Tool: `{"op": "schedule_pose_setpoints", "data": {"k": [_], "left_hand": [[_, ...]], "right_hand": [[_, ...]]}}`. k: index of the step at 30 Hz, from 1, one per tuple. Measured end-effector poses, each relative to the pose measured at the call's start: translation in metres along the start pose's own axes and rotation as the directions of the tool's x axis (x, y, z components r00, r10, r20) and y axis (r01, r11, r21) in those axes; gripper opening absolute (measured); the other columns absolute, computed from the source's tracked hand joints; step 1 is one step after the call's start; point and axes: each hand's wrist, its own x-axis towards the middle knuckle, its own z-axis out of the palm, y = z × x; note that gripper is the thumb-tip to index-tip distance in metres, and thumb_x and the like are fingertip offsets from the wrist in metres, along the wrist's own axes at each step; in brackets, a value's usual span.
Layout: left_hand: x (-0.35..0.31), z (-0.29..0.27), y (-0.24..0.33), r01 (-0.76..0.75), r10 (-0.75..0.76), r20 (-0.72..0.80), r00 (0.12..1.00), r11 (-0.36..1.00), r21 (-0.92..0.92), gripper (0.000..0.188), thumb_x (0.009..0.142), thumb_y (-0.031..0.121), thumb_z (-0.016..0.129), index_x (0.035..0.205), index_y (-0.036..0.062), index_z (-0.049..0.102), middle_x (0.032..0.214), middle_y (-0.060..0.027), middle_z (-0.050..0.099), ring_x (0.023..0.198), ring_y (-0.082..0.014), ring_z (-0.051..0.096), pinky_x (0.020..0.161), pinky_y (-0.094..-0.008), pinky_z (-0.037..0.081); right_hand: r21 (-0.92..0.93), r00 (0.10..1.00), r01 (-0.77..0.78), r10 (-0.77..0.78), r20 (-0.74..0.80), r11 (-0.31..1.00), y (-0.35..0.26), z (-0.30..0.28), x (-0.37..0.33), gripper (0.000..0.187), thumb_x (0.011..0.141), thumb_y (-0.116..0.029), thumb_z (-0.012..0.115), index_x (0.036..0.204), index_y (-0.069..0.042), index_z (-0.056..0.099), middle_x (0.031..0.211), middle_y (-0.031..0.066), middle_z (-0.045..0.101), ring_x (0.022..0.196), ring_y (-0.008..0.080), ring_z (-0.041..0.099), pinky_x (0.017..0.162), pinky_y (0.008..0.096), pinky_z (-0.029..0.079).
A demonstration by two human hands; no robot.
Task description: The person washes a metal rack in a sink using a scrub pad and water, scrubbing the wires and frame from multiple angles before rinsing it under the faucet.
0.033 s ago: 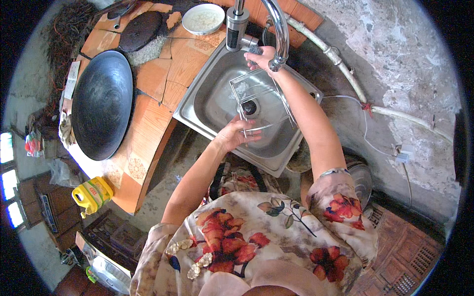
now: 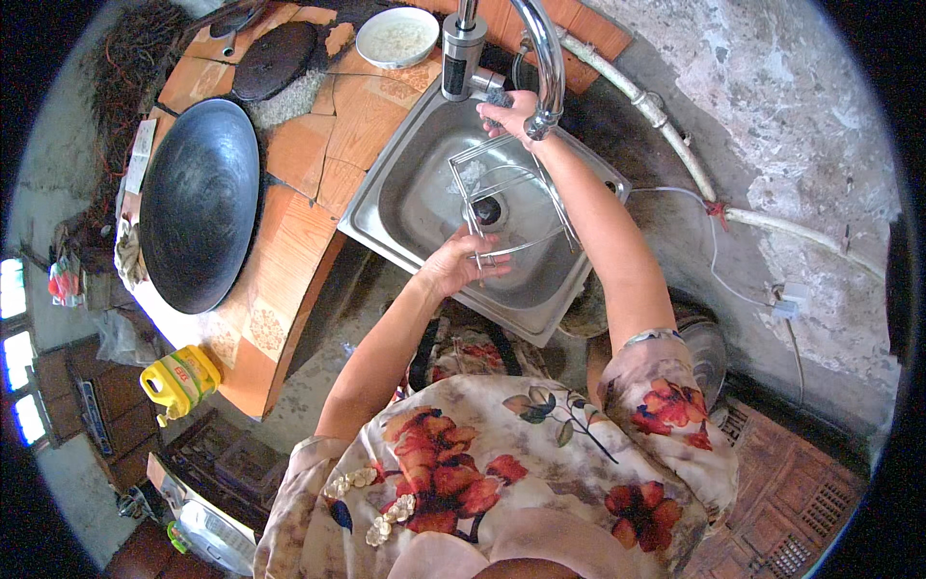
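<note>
A wire rack point(image 2: 497, 171) of shiny metal is held tilted over the steel sink point(image 2: 405, 183). My left hand point(image 2: 457, 262) grips its near end, with the fingers wrapped round the wires. At the sink's far edge, my right hand point(image 2: 514, 112) is closed on a dark grey scouring pad point(image 2: 499, 99). That hand is beside the lever at the base of the chrome faucet point(image 2: 464, 53), and the curved spout partly covers its wrist. Below the rack lies the dark drain point(image 2: 488, 210), with a whitish patch that may be water or suds next to it.
Left of the sink runs a tiled counter point(image 2: 289, 232) with a large black wok point(image 2: 201, 207) set in it. A white bowl point(image 2: 396, 39) stands at the back, and a yellow jug point(image 2: 181, 381) is at the near left edge. Along the right wall bends a white pipe point(image 2: 666, 125).
</note>
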Motion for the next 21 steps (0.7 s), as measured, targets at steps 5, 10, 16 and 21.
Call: {"op": "schedule_pose_setpoints", "data": {"k": [5, 10, 16, 21], "left_hand": [[0.004, -0.001, -0.003, -0.025, 0.025, 0.005, 1.0, 0.999, -0.022, 0.061, 0.074, 0.001, 0.065, 0.126, 0.0126, 0.035, 0.115, -0.0142, 0.052, 0.107, -0.0439, 0.054, 0.095, -0.0601, 0.044], [0.009, -0.004, -0.002, -0.018, 0.017, -0.042, 0.999, 0.999, -0.033, 0.062, 0.073, 0.001, 0.064, 0.126, 0.0115, 0.036, 0.112, -0.012, 0.052, 0.105, -0.0404, 0.055, 0.097, -0.0588, 0.044], [0.024, -0.019, -0.003, -0.112, 0.124, -0.089, 0.988, 0.985, 0.131, 0.084, 0.067, -0.008, 0.063, 0.139, 0.011, 0.024, 0.114, -0.0088, 0.041, 0.098, -0.0275, 0.055, 0.089, -0.048, 0.049], [0.037, -0.01, 0.004, -0.283, 0.317, -0.005, 0.948, 0.853, 0.438, 0.106, 0.061, -0.015, 0.061, 0.149, 0.0135, 0.009, 0.121, -0.007, 0.038, 0.101, -0.0231, 0.054, 0.079, -0.0344, 0.05]], "right_hand": [[0.078, 0.999, 0.011, -0.007, -0.048, 0.997, 0.006, -0.002, 0.007, 0.034, 0.072, -0.006, 0.077, 0.096, 0.003, 0.054, 0.076, 0.0114, 0.063, 0.056, 0.0175, 0.062, 0.04, 0.0278, 0.053], [0.063, 0.999, 0.007, -0.005, -0.037, 0.998, 0.011, -0.002, -0.008, 0.026, 0.08, -0.021, 0.072, 0.095, -0.002, 0.062, 0.083, 0.0057, 0.065, 0.065, 0.0138, 0.062, 0.052, 0.0261, 0.054], [0.361, 0.985, -0.164, 0.129, 0.118, 0.918, -0.004, -0.008, -0.077, 0.022, 0.087, -0.018, 0.065, 0.103, -0.004, 0.059, 0.092, 0.0061, 0.065, 0.072, 0.0153, 0.066, 0.063, 0.0278, 0.055], [0.034, 0.995, 0.006, -0.009, 0.102, 0.999, 0.013, -0.027, -0.098, 0.025, 0.088, -0.016, 0.062, 0.108, -0.001, 0.059, 0.09, 0.0035, 0.064, 0.07, 0.0125, 0.064, 0.063, 0.0267, 0.054]]}}
